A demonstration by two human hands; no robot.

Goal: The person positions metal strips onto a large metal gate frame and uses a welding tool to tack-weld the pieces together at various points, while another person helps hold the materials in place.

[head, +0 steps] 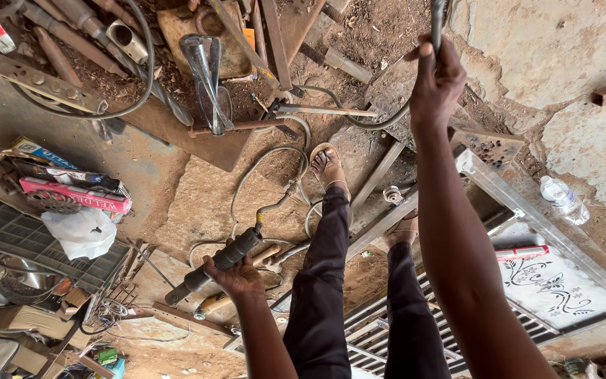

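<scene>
While the person stands over the dirt floor in sandals, this is how things lie:

Left hand: the left hand (236, 275) is curled tight around the dark cylindrical handle of a welding electrode holder (213, 265), fingers wrapped over it, the holder slanting from lower left to upper right.

Electrode holder: it sits low in the view, just left of the person's left leg, above a wooden-handled tool (236, 281) lying on the ground; a pale cable (264, 165) runs from its upper end and loops across the floor toward the sandalled foot (329, 167).

Right hand: the right hand (435, 84) is raised high at the top of the view, fist closed around a thin dark metal rod (438, 21) that rises out of the frame.

Metal frame: a grey steel frame (527, 214) with a grille of bars lies under the right arm, a panel with a black floral pattern set in it; a red and white flat packet (522, 253) rests on it.

Bottle: 1 clear plastic water bottle (562, 200) lies on the ground beside the frame's far rail.

Left side: a torn cardboard box (57, 186) of packets, a white plastic bag (82, 231) and a dark plastic crate (8, 235) sit together.

Top: rusty scrap bars and pipes (71, 35) are heaped, with a shiny metal piece (205, 77) among them.
</scene>
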